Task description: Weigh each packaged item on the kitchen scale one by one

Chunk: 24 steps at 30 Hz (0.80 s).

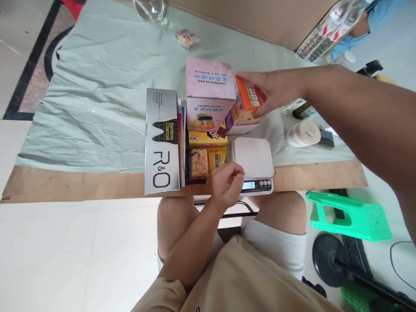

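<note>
My right hand [274,89] reaches in from the right, its fingers and thumb spanning an orange box [248,99] at the far and near sides. The orange box stands against a pink glass box [209,91], above a purple and white box [242,128]. My left hand [227,184] is curled into a loose fist at the table's front edge, with nothing visible in it. It lies beside a white kitchen scale [253,158] with a lit display. Behind it are a yellow snack packet [216,158], a wrapped snack [199,164] and a yellow box [206,138].
A tall silver box [161,143] stands left of the group. Farther back lie a small wrapped snack [187,39] and a clear container [151,9]. Plastic bottles [331,30] and a white-lidded jar [302,133] are at right. A green stool [351,216] is on the floor.
</note>
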Available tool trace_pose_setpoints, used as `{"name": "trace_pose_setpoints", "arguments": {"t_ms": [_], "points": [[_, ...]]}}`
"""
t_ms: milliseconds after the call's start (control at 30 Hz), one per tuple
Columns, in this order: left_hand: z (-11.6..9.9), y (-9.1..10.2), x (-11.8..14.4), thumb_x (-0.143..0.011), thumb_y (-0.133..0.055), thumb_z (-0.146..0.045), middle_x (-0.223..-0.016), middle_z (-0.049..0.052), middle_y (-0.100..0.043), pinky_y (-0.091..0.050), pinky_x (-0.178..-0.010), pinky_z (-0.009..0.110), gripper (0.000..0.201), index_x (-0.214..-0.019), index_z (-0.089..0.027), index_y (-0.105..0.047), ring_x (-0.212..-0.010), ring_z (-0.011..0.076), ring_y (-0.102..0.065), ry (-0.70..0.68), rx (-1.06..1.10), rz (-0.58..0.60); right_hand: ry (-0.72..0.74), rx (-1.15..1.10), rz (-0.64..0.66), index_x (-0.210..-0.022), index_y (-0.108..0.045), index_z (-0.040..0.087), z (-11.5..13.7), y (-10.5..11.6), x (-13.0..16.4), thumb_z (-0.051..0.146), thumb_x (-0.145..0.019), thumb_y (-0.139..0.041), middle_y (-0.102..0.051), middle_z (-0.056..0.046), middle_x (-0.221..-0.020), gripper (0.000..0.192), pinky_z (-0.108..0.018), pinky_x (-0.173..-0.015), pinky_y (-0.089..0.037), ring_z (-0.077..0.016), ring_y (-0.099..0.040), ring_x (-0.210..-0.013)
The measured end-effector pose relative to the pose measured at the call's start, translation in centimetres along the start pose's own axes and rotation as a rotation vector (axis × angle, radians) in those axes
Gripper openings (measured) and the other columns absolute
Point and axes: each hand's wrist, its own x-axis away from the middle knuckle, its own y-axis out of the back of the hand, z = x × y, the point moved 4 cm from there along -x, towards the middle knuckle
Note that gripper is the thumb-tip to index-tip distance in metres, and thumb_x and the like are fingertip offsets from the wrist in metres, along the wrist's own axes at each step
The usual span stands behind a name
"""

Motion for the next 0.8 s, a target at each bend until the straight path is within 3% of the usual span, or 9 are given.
{"name": "trace_pose_setpoints", "arguments": {"t_ms": [100, 200, 267, 300, 433, 533, 600, 700, 800], "points": [[-0.1, -0.2, 0.1, -0.106, -0.051, -0.045, -0.059, -0.002, -0.056, -0.039, -0.054, 0.024, 0.042, -0.075, -0.019, -0.059, -0.054, 0.0096, -0.050, 0.007, -0.008, 0.006, -0.023, 0.028, 0.035, -0.170, -0.030, 0.024, 0.1, 0.2, -0.1, 0.054, -0.060, -0.095, -0.035, -0.009, -0.178, 0.131, -0.052, -0.140, -0.032, -0.0364, -0.037, -0.165], [-0.1, -0.3, 0.3, -0.106, -0.051, -0.047, -0.059, -0.002, -0.057, -0.039, -0.054, 0.024, 0.044, -0.074, -0.019, -0.059, -0.053, 0.0096, -0.051, 0.021, -0.026, 0.017, -0.048, -0.051, -0.096, -0.172, -0.027, 0.021, 0.2, 0.3, 1.8, 0.066, -0.055, -0.096, -0.014, -0.011, -0.184, 0.143, -0.058, -0.144, -0.015, -0.0429, -0.008, -0.173], [0.0, -0.2, 0.4, -0.106, -0.050, -0.049, -0.059, -0.001, -0.057, -0.039, -0.053, 0.025, 0.045, -0.074, -0.019, -0.059, -0.053, 0.0100, -0.051, 0.030, -0.039, 0.022, 0.029, -0.141, -0.284, -0.169, -0.033, 0.022, 0.8, -1.0, 5.2, 0.075, -0.064, -0.089, -0.013, -0.010, -0.184, 0.131, -0.059, -0.146, -0.012, -0.0404, -0.008, -0.174], [0.0, -0.2, 0.4, -0.106, -0.050, -0.049, -0.058, -0.001, -0.057, -0.039, -0.053, 0.025, 0.045, -0.073, -0.019, -0.060, -0.053, 0.0102, -0.051, 0.033, -0.044, 0.023, 0.054, -0.204, -0.431, -0.165, -0.040, 0.024, 1.1, -2.4, 7.6, 0.081, -0.077, -0.074, -0.024, -0.010, -0.182, 0.110, -0.057, -0.146, -0.015, -0.0365, -0.019, -0.173], [0.2, -0.2, 0.4, -0.105, -0.051, -0.049, -0.058, -0.001, -0.057, -0.040, -0.054, 0.025, 0.045, -0.074, -0.018, -0.061, -0.054, 0.0107, -0.052, 0.035, -0.063, 0.027, -0.150, -0.536, -0.892, -0.153, -0.049, 0.036, 1.3, -13.6, 19.4, 0.091, -0.081, -0.051, -0.055, -0.012, -0.163, 0.091, -0.061, -0.135, -0.043, -0.0345, -0.048, -0.160], [0.2, -0.7, 0.4, -0.105, -0.053, -0.046, -0.058, -0.001, -0.057, -0.039, -0.054, 0.024, 0.042, -0.074, -0.018, -0.062, -0.054, 0.0104, -0.052, 0.026, -0.072, 0.042, -0.374, -0.550, -0.943, -0.144, -0.055, 0.039, 1.2, -22.4, 27.0, 0.064, -0.095, -0.049, -0.067, -0.014, -0.144, 0.056, -0.069, -0.114, -0.059, -0.0375, -0.068, -0.138], [0.2, -1.3, 0.5, -0.103, -0.055, -0.044, -0.058, -0.001, -0.057, -0.038, -0.053, 0.024, 0.040, -0.074, -0.018, -0.064, -0.053, 0.0097, -0.051, 0.012, -0.077, 0.060, -0.502, -0.537, -0.979, -0.138, -0.057, 0.038, 0.3, -25.1, 30.7, 0.058, -0.095, -0.052, -0.071, -0.014, -0.132, 0.047, -0.069, -0.105, -0.062, -0.0371, -0.073, -0.127], [0.6, -2.4, 0.5, -0.101, -0.058, -0.042, -0.057, -0.002, -0.056, -0.036, -0.052, 0.023, 0.036, -0.074, -0.018, -0.065, -0.050, 0.0084, -0.048, -0.003, -0.085, 0.081, -0.628, -0.495, -1.040, -0.138, -0.051, 0.034, -3.1, -24.3, 33.1, 0.058, -0.092, -0.056, -0.068, -0.014, -0.132, 0.052, -0.069, -0.107, -0.060, -0.0341, -0.071, -0.128], [1.3, -3.5, 0.7, -0.099, -0.058, -0.040, -0.056, -0.002, -0.055, -0.035, -0.050, 0.024, 0.034, -0.075, -0.018, -0.066, -0.048, 0.0082, -0.045, 0.015, -0.109, 0.087, -0.660, -0.468, -1.045, -0.146, -0.041, 0.035, -7.7, -20.7, 31.4, 0.059, -0.090, -0.058, -0.059, -0.013, -0.147, 0.063, -0.062, -0.114, -0.058, -0.0298, -0.064, -0.140]]}}
